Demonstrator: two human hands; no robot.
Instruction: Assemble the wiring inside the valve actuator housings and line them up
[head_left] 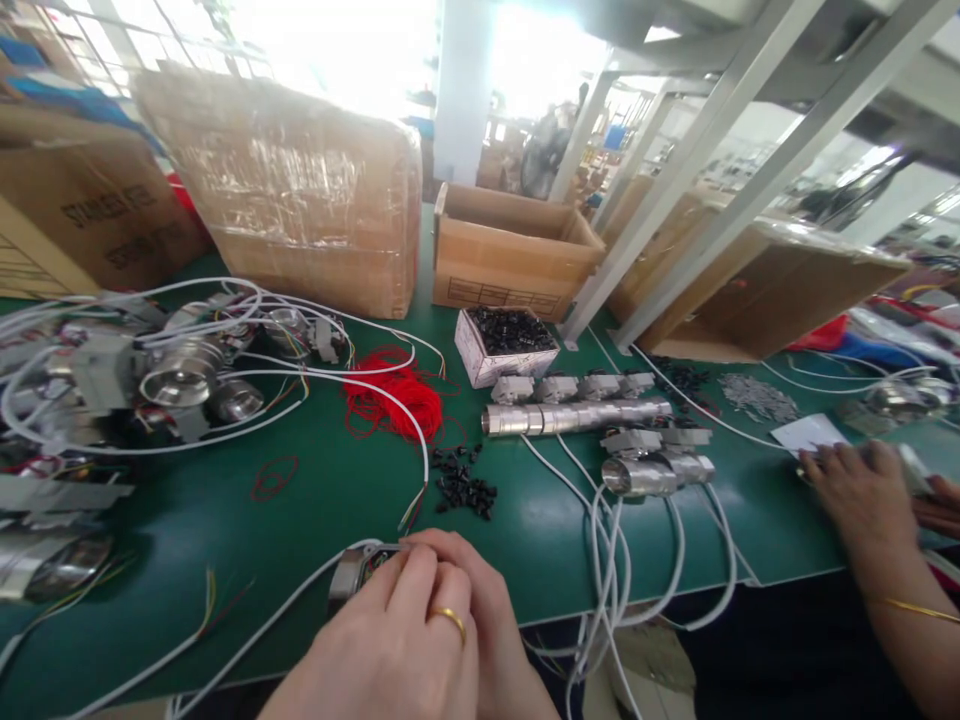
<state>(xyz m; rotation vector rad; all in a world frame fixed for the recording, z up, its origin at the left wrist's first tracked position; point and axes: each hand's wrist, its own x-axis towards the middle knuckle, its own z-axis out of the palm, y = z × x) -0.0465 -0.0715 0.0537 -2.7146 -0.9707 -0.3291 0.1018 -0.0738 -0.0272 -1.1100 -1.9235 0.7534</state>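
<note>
At the table's front edge, my left hand point(405, 625) is closed around a metal-bodied unit point(346, 578), a short round metal piece with small wires showing in its top and a white cable point(281, 608) running from it. A gold ring is on one of this hand's fingers. My right hand point(484, 590) presses in behind the left, its fingers bent together at the same spot. The fingertips of both hands meet over the unit, so what they pinch is hidden. Just beyond lie loose black plastic pieces point(466, 490) and a cable end with bare coloured wires point(411, 512).
Joined metal cylinders with grey boxes point(577, 413) lie right of centre. Red cord point(397, 395), a carton of black pieces point(506, 345) and cabled metal units point(180, 370) surround the work area. Cardboard boxes point(300, 190) stand behind. Another person's hand point(862, 490) works at right.
</note>
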